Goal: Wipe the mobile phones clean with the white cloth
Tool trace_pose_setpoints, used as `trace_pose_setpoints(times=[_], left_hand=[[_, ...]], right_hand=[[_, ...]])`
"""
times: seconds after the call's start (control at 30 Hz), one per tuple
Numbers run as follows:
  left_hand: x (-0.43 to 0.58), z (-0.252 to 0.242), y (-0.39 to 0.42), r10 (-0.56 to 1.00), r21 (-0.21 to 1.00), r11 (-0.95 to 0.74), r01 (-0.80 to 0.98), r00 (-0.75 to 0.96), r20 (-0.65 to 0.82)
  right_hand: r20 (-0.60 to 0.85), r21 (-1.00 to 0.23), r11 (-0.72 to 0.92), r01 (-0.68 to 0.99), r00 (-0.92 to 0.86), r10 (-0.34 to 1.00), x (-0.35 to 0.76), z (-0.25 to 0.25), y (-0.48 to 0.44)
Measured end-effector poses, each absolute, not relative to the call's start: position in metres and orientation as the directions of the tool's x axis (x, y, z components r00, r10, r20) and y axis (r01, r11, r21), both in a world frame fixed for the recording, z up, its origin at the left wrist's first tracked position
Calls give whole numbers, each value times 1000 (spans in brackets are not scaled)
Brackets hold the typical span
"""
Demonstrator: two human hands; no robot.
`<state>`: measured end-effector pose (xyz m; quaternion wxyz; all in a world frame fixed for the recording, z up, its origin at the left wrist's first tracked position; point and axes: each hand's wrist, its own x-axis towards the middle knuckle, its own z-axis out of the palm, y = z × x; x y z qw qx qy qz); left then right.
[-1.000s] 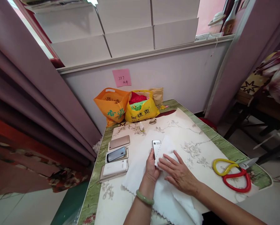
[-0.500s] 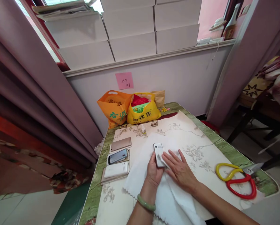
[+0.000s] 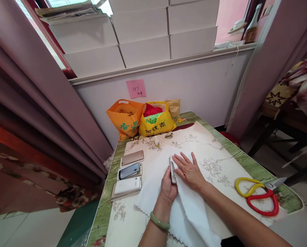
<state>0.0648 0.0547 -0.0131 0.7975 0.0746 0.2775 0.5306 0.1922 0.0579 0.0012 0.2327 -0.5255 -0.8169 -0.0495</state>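
Note:
My left hand grips the edge of a small white keypad phone lying on a white cloth with pinked edges. A fold of that cloth covers most of the phone. My right hand lies flat on the fold, fingers spread, pressing it onto the phone. A green bangle circles my left wrist.
Several phones lie in a column at the table's left. Orange and yellow bags stand at the far edge by the wall. Yellow and red scissors lie at the right. A small bottle stands behind the cloth.
My right hand slid forward over the phone, carrying the cloth fold with it, so the phone's face is now mostly covered. My left hand kept its hold.

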Motion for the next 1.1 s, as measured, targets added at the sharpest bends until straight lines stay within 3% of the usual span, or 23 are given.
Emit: trace_pose_setpoints(times=[0.1, 0.27, 0.4, 0.57, 0.77, 1.0, 1.1], left_hand=[[64, -12, 55, 875, 397, 435, -808, 276, -397], [63, -11, 57, 852, 369, 477, -797, 318, -416], [62, -13, 57, 826, 355, 523, -775, 357, -437], [63, -15, 56, 872, 393, 427, -814, 255, -418], [64, -12, 56, 874, 401, 436, -806, 273, -402], [63, -8, 56, 871, 425, 430, -796, 243, -426], [63, -8, 55, 863, 418, 436, -797, 240, -445]], right_hand=[[437, -147, 449, 882, -349, 829, 199, -1, 39], [422, -86, 612, 786, -527, 738, 209, -6, -11], [436, -98, 663, 742, -567, 699, 203, -4, -9], [426, -135, 546, 827, -449, 786, 189, 0, 38], [424, -152, 431, 890, -336, 841, 198, -7, 33], [420, -76, 644, 761, -561, 713, 209, -5, -12], [446, -72, 661, 747, -568, 691, 204, 1, 2]])
